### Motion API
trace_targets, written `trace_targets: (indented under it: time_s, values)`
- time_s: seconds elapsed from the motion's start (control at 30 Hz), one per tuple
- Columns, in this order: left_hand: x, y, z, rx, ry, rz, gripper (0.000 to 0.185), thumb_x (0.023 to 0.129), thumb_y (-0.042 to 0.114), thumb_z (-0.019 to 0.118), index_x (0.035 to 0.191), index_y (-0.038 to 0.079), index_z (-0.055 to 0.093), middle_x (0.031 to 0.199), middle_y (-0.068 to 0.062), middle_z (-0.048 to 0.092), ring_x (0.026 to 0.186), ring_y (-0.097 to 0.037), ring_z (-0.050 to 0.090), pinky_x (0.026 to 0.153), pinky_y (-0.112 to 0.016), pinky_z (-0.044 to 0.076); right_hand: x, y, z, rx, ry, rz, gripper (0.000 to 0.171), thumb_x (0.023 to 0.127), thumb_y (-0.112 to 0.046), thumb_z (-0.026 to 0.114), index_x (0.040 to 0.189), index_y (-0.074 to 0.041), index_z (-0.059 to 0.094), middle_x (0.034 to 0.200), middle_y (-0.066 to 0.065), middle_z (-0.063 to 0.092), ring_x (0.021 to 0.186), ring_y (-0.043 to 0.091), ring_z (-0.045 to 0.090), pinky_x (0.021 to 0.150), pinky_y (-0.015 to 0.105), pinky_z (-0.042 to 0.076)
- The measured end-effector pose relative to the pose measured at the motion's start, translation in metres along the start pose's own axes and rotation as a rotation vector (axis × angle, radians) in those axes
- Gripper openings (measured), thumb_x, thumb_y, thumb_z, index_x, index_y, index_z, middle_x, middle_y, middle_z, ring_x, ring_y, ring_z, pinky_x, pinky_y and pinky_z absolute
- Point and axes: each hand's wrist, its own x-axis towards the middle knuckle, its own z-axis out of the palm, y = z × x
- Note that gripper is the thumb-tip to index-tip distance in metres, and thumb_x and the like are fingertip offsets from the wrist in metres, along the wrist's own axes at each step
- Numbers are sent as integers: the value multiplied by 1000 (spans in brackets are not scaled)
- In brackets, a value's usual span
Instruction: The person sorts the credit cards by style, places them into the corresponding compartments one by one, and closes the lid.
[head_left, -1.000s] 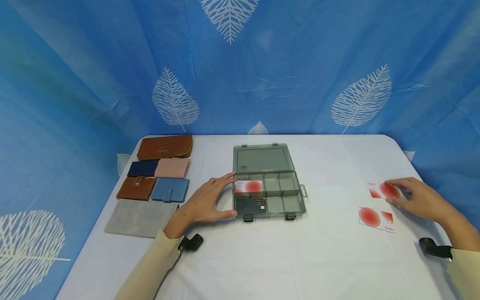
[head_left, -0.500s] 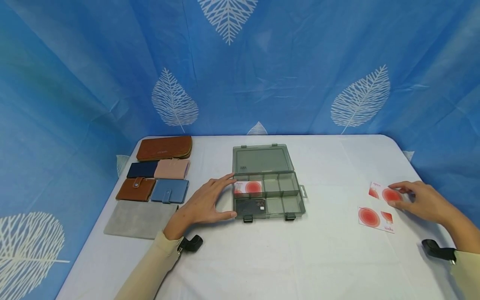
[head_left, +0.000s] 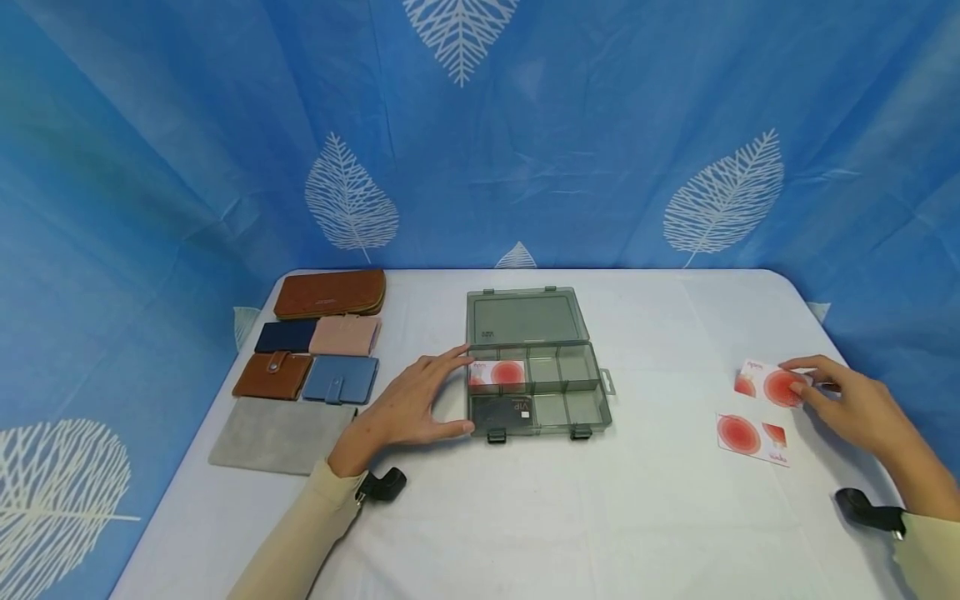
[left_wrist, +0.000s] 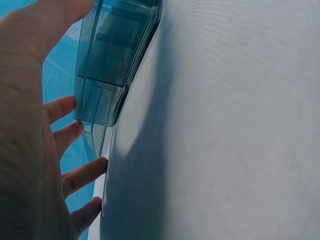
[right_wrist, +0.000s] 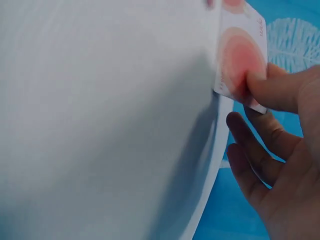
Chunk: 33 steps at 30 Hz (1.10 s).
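My right hand (head_left: 858,402) pinches a white card with red circles (head_left: 765,382) by its right end, thumb on top. In the right wrist view the card (right_wrist: 243,55) is tilted, raised off the table at the held end. A second red-and-white card (head_left: 752,438) lies flat just in front of it. My left hand (head_left: 408,404) spans the left side of an opened grey-green compartment box (head_left: 551,429), thumb and fingertips touching its edge. Inside the box, a red-and-white card (head_left: 498,373) lies in the back left compartment and a black VIP card (head_left: 501,412) in the front left.
Wallets lie in a group at the left: a brown zip wallet (head_left: 330,294), a navy one (head_left: 285,337), a pink one (head_left: 343,335), a brown snap one (head_left: 272,376), a blue one (head_left: 341,379) and a grey pouch (head_left: 281,435). A blue curtain (head_left: 555,167) hangs behind the white table (head_left: 637,517).
The right-hand card has turned slightly and its held end has come up off the table, now between thumb and fingers. My left hand and the box have stayed put.
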Motion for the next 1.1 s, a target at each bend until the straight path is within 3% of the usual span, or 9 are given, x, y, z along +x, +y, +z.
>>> trace_targets:
  time_s: [0.1,0.33,0.77,0.93,1.1]
  values:
    - [0,1,-1,-4,0,-3,103,85,68,76,169,23,38,179,3,25,149,-35,46,116,-65,41,0,-8,1,24,27,9,33,109,-17,65,136,1,62,128,43,54,110,64,50,86,80,46]
    - [0,0,0,7,11,1,104,84,70,76,169,24,37,179,4,25,148,-34,46,115,-64,42,9,-38,3,82,72,-4,35,110,-23,62,137,-1,63,138,41,56,124,66,45,91,85,40]
    - [0,0,1,6,5,3,104,84,68,77,169,23,37,179,4,24,147,-33,47,115,-64,42,35,-135,19,135,39,-143,35,109,-25,65,138,-6,68,138,32,65,133,59,51,98,81,43]
    - [0,0,0,12,11,6,104,84,68,77,169,22,38,179,3,25,146,-34,48,115,-64,42,45,-170,26,165,70,-256,28,108,-19,67,133,-6,72,130,25,73,126,51,61,97,74,48]
    - [0,-1,1,17,11,12,104,84,69,76,169,22,38,179,2,26,147,-34,47,116,-64,41,52,-200,36,185,49,-356,24,106,-11,68,129,-7,76,122,19,77,111,43,67,93,66,50]
